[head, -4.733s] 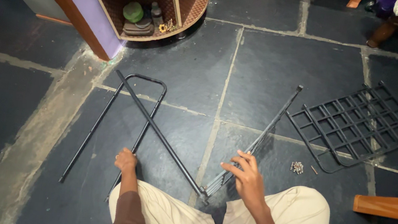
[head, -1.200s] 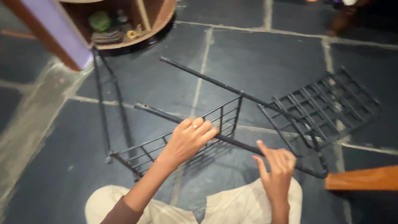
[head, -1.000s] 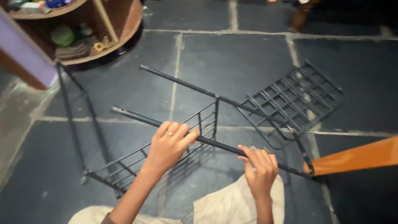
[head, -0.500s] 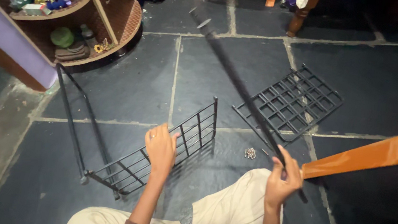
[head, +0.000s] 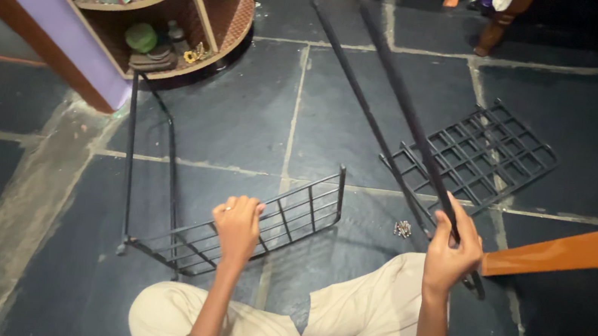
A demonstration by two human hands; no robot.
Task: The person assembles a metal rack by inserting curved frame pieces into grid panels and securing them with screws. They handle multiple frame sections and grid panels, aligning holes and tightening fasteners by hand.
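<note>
I sit cross-legged on a dark stone floor. My left hand [head: 237, 223] rests on the top edge of a black wire grid shelf [head: 285, 216], which stands upright on its side. That shelf joins a black U-shaped tube frame [head: 128, 162] running away toward the left. My right hand [head: 451, 251] is closed around a long black metal rod [head: 400, 89], lifted and slanting up and away from me. A second black wire grid panel [head: 483, 156] lies flat on the floor beyond my right hand.
A small pile of screws [head: 403, 229] lies on the floor near my right knee. A curved wooden corner shelf unit [head: 212, 5] with small items stands at the upper left. An orange wooden bar [head: 570, 251] juts in from the right. Chair legs [head: 495, 29] stand at the back.
My right hand has lifted the rod off the wire shelf and swung its far end up and away. My left hand stays on the upright shelf's top edge.
</note>
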